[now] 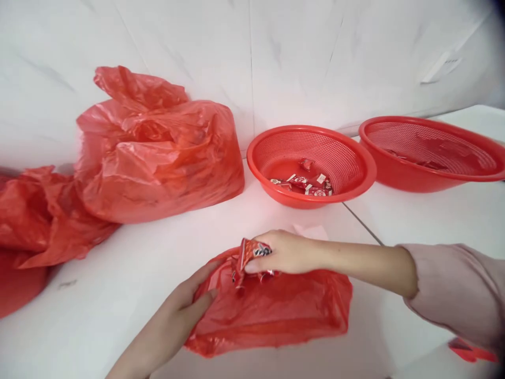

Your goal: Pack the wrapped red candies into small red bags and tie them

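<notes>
Here, label by label:

Right hand: the right hand (284, 252) is closed in a pinch on a small bunch of red-and-white wrapped sweets (252, 251), held just above the mouth of the small red bag (272, 310).
Left hand: the left hand (185, 310) lies partly open on the bag's left edge, fingers flat and the thumb pressing the film down.
Small red bag: thin, crinkly plastic film, lying flat on the white desk (118, 284) between the two hands; it looks limp and very light, likely to slide or collapse unless its rim is pinned or pinched.
Wrapped sweets: small, light, in glossy foil-like wrappers with twisted ends; probably slippery, best taken by the crimped ends or in a loose bunch.
Near basket: the round red mesh basket (347, 158) is rigid perforated plastic with a smooth rim, with a few similar sweets at its bottom.
Far basket: a second red basket (485, 173), same make, just beside the first.
Large bag: a bulging red sack (158, 152) against the wall, soft and wrinkled.
</notes>
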A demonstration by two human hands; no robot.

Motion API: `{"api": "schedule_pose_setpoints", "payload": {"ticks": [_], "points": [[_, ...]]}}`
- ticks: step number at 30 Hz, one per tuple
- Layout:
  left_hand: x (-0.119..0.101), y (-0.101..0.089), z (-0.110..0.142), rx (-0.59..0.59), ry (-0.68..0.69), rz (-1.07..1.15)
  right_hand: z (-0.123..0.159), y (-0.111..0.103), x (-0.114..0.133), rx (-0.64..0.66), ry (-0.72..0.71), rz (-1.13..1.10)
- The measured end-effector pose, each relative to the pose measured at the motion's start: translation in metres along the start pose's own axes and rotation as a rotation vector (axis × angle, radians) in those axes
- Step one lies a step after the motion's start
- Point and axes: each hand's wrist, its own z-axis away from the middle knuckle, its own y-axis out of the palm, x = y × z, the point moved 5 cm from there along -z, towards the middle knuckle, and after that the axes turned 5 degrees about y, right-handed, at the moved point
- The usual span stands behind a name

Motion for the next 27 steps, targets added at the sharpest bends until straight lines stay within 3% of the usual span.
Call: {"api": "schedule_pose_setpoints", "payload": {"ticks": [5,9,12,16,19,22,24,27], "points": [[-0.001,0.003,0.005,-0.005,0.007,0.061,0.007,-0.029,0.002,-0.057,-0.046,0.122],[0.0,0.007,0.009,0.004,0.022,0.081,0.025,-0.028,0.007,-0.093,0.016,0.275],[-0.004,0.006,0.011,-0.038,0.053,-0.029,0.033,-0.025,0.009,-0.17,0.02,0.385],[-0.01,0.004,0.013,-0.112,0.114,-0.252,0.035,-0.035,0.026,-0.262,-0.039,0.339],[-0.01,0.004,0.012,-0.129,0.153,-0.351,0.027,-0.062,0.047,-0.392,-0.139,0.417],[-0.001,0.006,0.01,-0.153,0.139,-0.434,0.009,-0.109,0.056,-0.58,-0.164,0.582],[0.009,0.007,0.007,-0.169,0.101,-0.494,-0.009,-0.144,0.046,-0.653,-0.048,0.691],[0.023,0.007,0.003,-0.178,0.073,-0.556,-0.04,-0.183,0.013,-0.574,0.158,0.742]]}}
